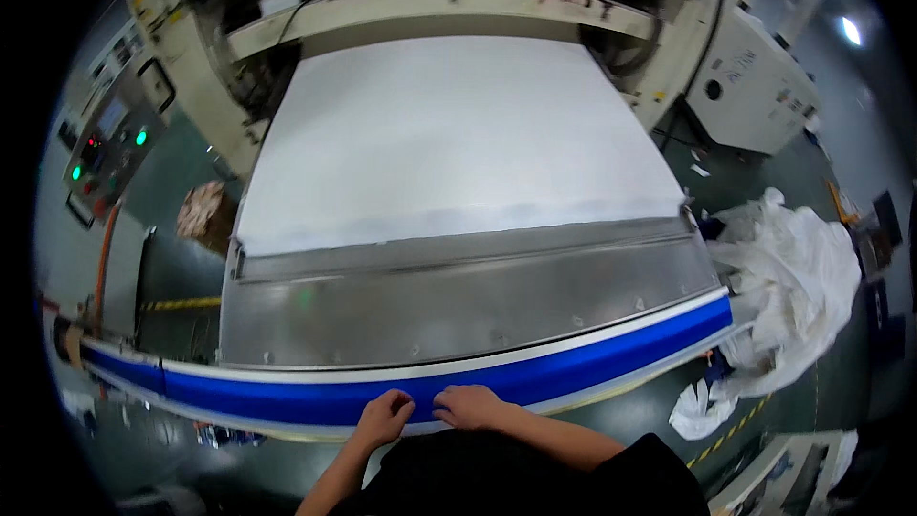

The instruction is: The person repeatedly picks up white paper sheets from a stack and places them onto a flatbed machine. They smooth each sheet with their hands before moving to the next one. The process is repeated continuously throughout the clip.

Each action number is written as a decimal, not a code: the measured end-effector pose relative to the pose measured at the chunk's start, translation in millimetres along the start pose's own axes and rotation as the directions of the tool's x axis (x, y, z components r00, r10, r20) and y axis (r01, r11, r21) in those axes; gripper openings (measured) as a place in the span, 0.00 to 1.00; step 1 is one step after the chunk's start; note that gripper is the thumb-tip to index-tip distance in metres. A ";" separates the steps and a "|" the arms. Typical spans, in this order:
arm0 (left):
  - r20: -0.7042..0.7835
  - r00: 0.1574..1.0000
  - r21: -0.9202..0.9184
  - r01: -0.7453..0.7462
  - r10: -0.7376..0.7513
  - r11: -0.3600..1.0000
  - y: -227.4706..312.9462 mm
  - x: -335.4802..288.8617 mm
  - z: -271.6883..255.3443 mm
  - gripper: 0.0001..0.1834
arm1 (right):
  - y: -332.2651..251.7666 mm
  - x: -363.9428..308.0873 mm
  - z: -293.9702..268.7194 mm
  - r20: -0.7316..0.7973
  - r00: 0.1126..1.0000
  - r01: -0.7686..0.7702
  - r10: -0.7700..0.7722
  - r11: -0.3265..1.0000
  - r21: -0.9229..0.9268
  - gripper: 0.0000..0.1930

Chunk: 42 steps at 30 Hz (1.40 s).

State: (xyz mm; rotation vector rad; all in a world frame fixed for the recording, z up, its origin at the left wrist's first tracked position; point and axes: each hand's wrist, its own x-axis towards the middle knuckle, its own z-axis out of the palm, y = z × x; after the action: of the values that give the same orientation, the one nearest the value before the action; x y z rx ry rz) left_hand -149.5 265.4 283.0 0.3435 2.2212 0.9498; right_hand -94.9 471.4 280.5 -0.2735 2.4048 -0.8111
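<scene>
My left hand (387, 417) and my right hand (468, 407) are close together over the front edge of a large machine, a small gap between them. Both are closed, fingers curled and thumbs drawn in; whatever they may hold is too small to make out. Beneath and just beyond them runs a long blue strip (592, 354) with a pale border. Behind it lies a bare metal plate (458, 311). A wide white sheet (468, 143) covers the bed from the plate back under the machine's crossbar.
A control panel (110, 148) with lit buttons stands at the left, near a brown bundle (204, 215). Crumpled white material (793, 287) is heaped on the right. A pale cabinet (750, 86) stands at the back right. The machine's crossbar (449, 14) spans the far side.
</scene>
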 end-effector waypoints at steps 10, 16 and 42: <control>-0.016 0.998 0.128 -0.056 0.059 0.990 7.8 11.0 31.6 0.14 | 45.3 0.2 -10.5 0.036 0.999 0.006 -0.006 1.000 -0.001 0.16; -0.048 0.999 0.104 0.020 -0.015 0.994 1.5 0.8 23.1 0.15 | 61.2 29.3 -26.7 0.064 0.996 0.063 -0.054 0.988 -0.144 0.15; -0.664 0.706 0.305 -0.043 0.245 0.951 -171.1 157.4 -150.7 0.23 | -89.2 498.1 -159.1 -0.378 0.906 0.252 -0.192 0.961 0.114 0.14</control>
State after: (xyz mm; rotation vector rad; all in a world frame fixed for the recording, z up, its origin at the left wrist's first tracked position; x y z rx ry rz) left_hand -363.1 140.6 158.1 0.3170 3.0861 0.9615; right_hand -591.1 298.3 207.9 -0.3657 2.6612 -1.2507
